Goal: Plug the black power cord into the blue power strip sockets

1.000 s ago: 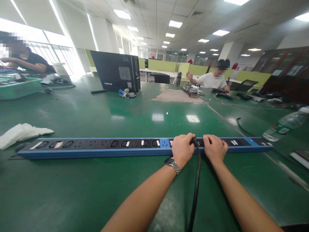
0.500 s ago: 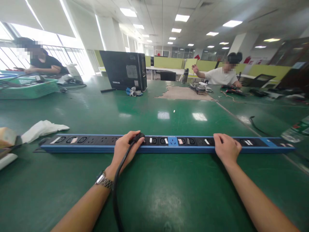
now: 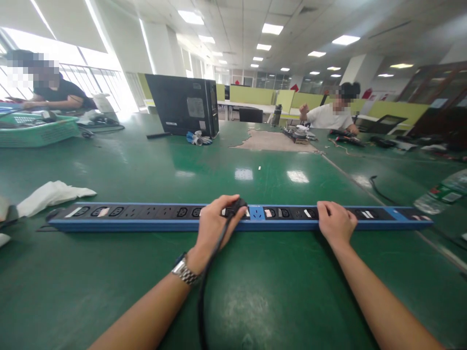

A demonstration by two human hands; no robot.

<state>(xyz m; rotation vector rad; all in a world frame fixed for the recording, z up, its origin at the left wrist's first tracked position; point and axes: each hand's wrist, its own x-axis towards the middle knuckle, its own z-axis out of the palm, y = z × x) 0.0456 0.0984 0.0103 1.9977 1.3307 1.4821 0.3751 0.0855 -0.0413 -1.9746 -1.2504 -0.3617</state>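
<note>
A long blue power strip [image 3: 124,224] with black sockets, one blue socket and small white and pink stickers lies across the green table. My left hand [image 3: 215,223], with a metal watch [image 3: 185,270] on its wrist, pinches a black power plug [image 3: 239,204] over the strip, just left of the blue socket. Whether the plug sits in a socket I cannot tell. Its black cable [image 3: 205,296] hangs down toward me. Right of the middle, my right hand [image 3: 336,223] is closed around the strip, thumb side on top.
Behind stand a black computer case [image 3: 178,104] and blue-white gloves [image 3: 199,138]. A green basket [image 3: 40,133] and white tissue [image 3: 54,197] are at left, a plastic bottle [image 3: 443,194] at right. Two people sit across the table [image 3: 153,170].
My left hand has moved right along the strip with the plug, from several sockets away to near the blue socket. My right hand keeps its grip. The view has shifted slightly.
</note>
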